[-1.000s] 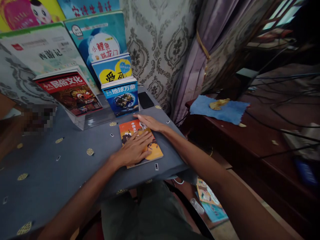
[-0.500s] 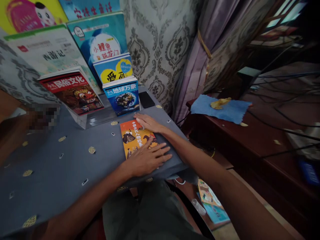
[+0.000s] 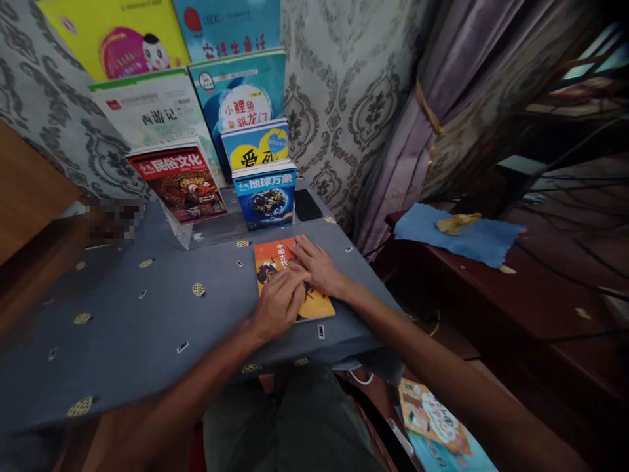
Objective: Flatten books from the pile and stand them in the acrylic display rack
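Note:
An orange paperback book (image 3: 319,308) with Chinese writing and drawn figures on its cover lies closed on the grey-blue tablecloth (image 3: 162,314). Over the middle of the cover is my left hand (image 3: 280,301), its fingers bent and drawn together, the tips touching my right hand's fingers. Whether anything is between them is hidden. My right hand (image 3: 319,265) rests on the book's upper right part with fingers stretched out. Much of the cover is hidden under both hands.
Behind the book, a clear stand (image 3: 216,233) holds a red-topped book (image 3: 181,183) and a blue globe book (image 3: 265,196), with taller picture books behind. A black phone (image 3: 307,204) lies beside them. At right, a blue cloth (image 3: 457,233) covers part of a dark red table (image 3: 491,282).
My left hand has moved up and its spread fingers have drawn together against my right hand. My right hand has slid slightly down the cover. The view has shifted left.

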A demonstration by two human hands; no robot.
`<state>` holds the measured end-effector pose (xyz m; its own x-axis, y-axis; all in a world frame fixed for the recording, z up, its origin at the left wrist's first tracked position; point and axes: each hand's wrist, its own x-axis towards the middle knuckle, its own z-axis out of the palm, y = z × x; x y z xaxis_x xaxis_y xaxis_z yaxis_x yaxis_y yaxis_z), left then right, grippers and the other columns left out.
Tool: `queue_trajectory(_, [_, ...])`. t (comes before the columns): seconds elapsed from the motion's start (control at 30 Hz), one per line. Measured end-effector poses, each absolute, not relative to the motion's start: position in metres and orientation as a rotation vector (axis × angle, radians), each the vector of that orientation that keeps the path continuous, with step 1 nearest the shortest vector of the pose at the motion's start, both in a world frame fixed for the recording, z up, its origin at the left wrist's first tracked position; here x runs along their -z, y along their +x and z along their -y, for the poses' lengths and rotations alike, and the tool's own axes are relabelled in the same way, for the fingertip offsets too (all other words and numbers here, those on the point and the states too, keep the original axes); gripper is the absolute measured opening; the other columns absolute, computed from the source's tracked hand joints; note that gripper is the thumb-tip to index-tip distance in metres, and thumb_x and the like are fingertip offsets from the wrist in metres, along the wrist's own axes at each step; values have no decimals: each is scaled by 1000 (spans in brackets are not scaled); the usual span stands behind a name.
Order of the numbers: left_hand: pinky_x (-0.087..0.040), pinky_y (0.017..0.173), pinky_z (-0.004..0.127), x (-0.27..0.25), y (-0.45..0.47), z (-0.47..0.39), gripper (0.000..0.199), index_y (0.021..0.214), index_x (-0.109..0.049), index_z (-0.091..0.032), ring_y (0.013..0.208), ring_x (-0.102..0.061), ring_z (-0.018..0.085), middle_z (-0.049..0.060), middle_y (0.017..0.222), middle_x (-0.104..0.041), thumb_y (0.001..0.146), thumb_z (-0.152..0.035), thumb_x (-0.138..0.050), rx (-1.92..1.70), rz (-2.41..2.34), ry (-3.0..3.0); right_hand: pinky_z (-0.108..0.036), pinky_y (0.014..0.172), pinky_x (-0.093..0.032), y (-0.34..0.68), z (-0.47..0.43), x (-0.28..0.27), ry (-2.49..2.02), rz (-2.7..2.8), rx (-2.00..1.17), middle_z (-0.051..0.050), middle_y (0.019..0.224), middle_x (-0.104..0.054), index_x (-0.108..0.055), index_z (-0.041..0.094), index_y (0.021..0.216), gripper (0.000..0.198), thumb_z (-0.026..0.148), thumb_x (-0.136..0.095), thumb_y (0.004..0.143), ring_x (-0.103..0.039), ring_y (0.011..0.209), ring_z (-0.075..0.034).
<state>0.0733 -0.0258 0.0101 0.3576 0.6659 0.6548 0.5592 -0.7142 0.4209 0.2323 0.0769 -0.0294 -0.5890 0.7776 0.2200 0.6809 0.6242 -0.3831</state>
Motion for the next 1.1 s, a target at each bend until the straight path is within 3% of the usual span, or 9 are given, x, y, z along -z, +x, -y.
queue_trajectory(0.23, [-45, 106, 44, 5, 50, 14, 32, 126, -54, -18, 119, -57, 24, 12, 124, -63, 97, -17, -43, -1161, -1430, 2341, -57, 120, -30, 259, -14, 33, -1165, 2499, -364, -14, 165, -28, -39, 23, 154, 55, 47, -35, 104, -22, 154, -30])
queue_trajectory(0.43, [-33, 116, 55, 25, 22, 8, 43, 133, -49, -11, 144, -38, 34, 23, 146, -49, 94, -27, -49, -870, -1886, 2199, -55, 122, -31, 266, 10, 32, -1121, 2537, -354, -12, 163, -33, -26, 24, 159, 58, 45, -31, 105, -24, 153, -28])
queue_trajectory(0.7, [-25, 120, 55, 25, 24, 10, 51, 146, -43, -11, 152, -26, 33, 20, 156, -43, 99, -33, -38, -602, -2008, 2166, -56, 121, -33, 266, -2, 29, -1101, 2560, -439, -15, 166, -25, -24, 22, 160, 65, 52, -33, 103, -23, 153, -31])
queue_trajectory(0.83, [-24, 121, 53, 24, 25, 10, 53, 147, -44, -11, 152, -26, 32, 20, 158, -39, 99, -33, -38, -584, -2026, 2177, -57, 121, -32, 261, -14, 20, -1066, 2572, -471, -15, 165, -27, -27, 23, 159, 66, 55, -36, 102, -25, 153, -33])
queue_trajectory(1.1, [-29, 119, 58, 35, 17, 4, 48, 140, -52, -14, 145, -40, 33, 19, 147, -53, 95, -32, -47, -862, -1858, 2136, -57, 122, -31, 252, -21, 28, -1093, 2508, -475, -12, 165, -29, -30, 26, 158, 65, 58, -37, 101, -23, 153, -33])
